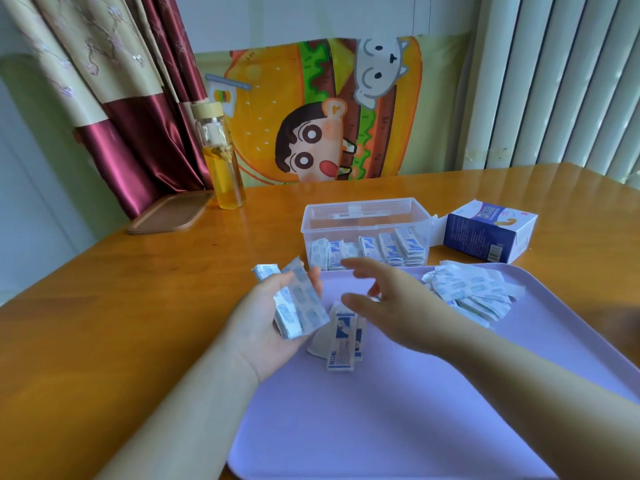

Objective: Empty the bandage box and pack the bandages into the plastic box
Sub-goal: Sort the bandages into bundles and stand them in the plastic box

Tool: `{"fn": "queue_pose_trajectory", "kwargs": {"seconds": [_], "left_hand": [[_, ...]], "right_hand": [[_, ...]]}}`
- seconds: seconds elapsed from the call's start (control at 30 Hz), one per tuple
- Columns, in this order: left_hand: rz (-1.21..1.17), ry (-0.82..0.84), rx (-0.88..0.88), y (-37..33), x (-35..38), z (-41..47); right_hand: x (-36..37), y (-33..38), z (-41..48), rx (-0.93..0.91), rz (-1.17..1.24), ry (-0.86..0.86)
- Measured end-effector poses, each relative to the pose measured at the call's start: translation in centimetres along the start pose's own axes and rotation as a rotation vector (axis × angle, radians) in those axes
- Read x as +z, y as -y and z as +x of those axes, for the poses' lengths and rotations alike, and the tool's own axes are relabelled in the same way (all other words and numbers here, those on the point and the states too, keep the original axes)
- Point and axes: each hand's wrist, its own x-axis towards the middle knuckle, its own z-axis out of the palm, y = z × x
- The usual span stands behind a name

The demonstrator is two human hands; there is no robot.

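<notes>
The wooden table (104,289) bears a lilac tray (415,410), with the clear plastic box (367,216), partly filled with bandages (391,249), at its far edge and the bandage box (485,233) on its side just right of that. The left hand (270,323) grips a bandage stack (298,306); the right hand (391,299) hovers beside it, fingers spread, empty.

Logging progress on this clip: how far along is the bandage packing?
Done: the bandage box lies open on its side, contents unseen, and a row of bandages stands in the plastic box. In hand: the left hand grips a stack; the right hand hovers open over the tray. Left: a pile and a small bunch on the tray.
</notes>
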Motion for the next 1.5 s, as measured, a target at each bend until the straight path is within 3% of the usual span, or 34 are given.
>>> {"fn": "queue_pose_trajectory", "kwargs": {"seconds": [0.07, 0.23, 0.57, 0.77, 0.87, 1.0, 1.1, 1.37, 1.5], "left_hand": [[0.017, 0.030, -0.027, 0.3, 0.3, -0.1], [0.068, 0.111, -0.069, 1.2, 1.4, -0.1], [0.220, 0.221, -0.081, 2.3, 2.7, -0.8], [0.283, 0.216, -0.079, 2.1, 2.7, -0.6], [0.330, 0.198, -0.077, 2.0, 2.7, -0.8], [0.304, 0.184, -0.103, 2.1, 3.1, -0.8], [0.386, 0.249, -0.131, 2.5, 3.7, -1.1], [0.449, 0.283, -0.137, 2.6, 4.1, -1.3], [0.557, 0.263, -0.089, 2.6, 4.1, -1.4]], "right_hand": [[-0.5, 0.5, -0.3, -0.072, 0.088, -0.029], [-1.3, 0.9, -1.2, -0.238, -0.033, 0.049], [-2.9, 0.5, -0.7, -0.058, 0.349, -0.001], [-3.6, 0.5, -0.5, 0.005, 0.398, -0.035], [-4.0, 0.7, -1.1, -0.109, 0.276, -0.036], [-3.1, 1.3, -2.3, -0.291, -0.233, 0.172], [-2.2, 1.0, -2.4, -0.368, -0.493, 0.102], [-2.6, 0.8, -2.6, -0.363, -0.416, 0.084], [-2.0, 0.5, -2.1, -0.388, -0.217, 0.055]]}}
